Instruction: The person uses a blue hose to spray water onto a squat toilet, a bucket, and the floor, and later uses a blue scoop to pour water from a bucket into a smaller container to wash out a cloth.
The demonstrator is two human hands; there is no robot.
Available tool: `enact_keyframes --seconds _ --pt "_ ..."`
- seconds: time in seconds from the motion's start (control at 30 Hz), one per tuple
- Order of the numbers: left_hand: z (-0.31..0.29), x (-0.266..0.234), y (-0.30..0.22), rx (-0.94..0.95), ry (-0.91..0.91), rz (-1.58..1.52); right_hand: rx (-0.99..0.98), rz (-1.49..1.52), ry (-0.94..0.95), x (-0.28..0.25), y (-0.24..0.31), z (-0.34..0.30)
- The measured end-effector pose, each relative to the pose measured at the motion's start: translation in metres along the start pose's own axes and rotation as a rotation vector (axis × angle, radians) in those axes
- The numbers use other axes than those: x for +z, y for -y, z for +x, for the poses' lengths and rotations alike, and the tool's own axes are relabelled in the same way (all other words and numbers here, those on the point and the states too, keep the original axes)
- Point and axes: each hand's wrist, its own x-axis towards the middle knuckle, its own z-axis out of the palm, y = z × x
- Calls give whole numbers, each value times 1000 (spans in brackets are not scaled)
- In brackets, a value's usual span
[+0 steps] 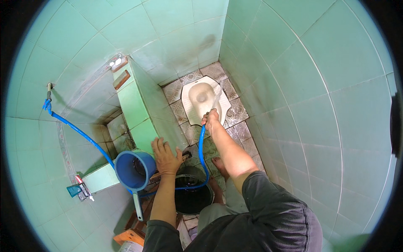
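The right hand is closing its grip around the end of a flexible blue plastic hose, over the near edge of a white ceramic squat toilet with a tan-looking bowl. A pale stream of water is leaving the hose and falling along the toilet's right side. The left hand is holding nothing visible; its fingers are spreading over a green tiled ledge, left of the toilet and nearer the person.

The hosing is apparently under way rather than finished: water is running, and the patterned brown floor tiles right of the toilet are looking wet. Dark staining is showing on the wall beyond it. How much rinsing is left, the view is not telling.

Farther out, a brown bristle brush is lying untouched on the ledge, left of the toilet. A round blue plastic dipper with a grey handle and a round black bucket are standing nearer the person than the toilet.
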Motion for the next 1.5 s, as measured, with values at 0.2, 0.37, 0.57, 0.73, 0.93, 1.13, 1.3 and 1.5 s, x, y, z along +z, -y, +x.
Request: enact_keyframes --seconds 0.2,0.37,0.57,0.73,0.93,1.13,1.3,1.5 --pt "0 0 -3 18 -2 7 0 6 -34 -23 0 7" --pt "2 3 -7 45 -8 10 -6 74 -103 -28 7 12" --pt "-2 -1 -2 51 -19 43 -2 128 -228 -45 -6 9" --pt "1 3 -8 58 -33 11 -6 172 -332 -82 -17 37" --pt "-1 1 -3 44 -26 21 48 110 -340 -96 -41 47" --pt "-1 3 -1 24 -8 -21 46 99 -385 -108 -49 46" --pt "-5 4 6 -11 -12 2 326 -103 -167 -101 -66 26" --pt "-2 8 6 8 -33 -13 404 -329 31 -104 -79 19"
